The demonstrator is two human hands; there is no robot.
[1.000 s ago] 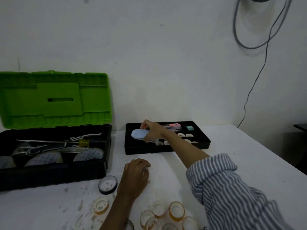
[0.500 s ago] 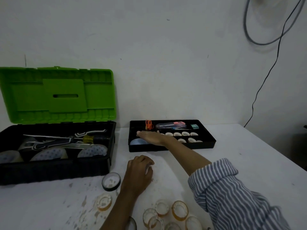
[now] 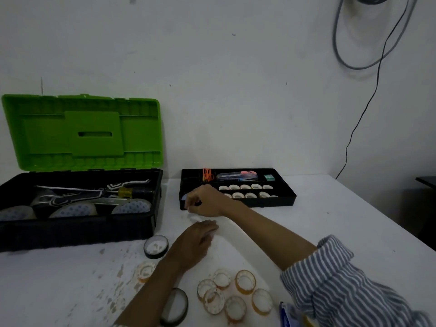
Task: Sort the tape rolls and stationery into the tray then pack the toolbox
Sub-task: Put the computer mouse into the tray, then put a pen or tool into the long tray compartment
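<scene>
At the crosswise tray [image 3: 271, 204], right hand [image 3: 204, 200] curls, grip unclear; left hand [image 3: 195, 243] flat

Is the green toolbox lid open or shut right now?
Open: the green lid stands raised behind the black toolbox base, and the screwdriver inside is in plain view.
</scene>
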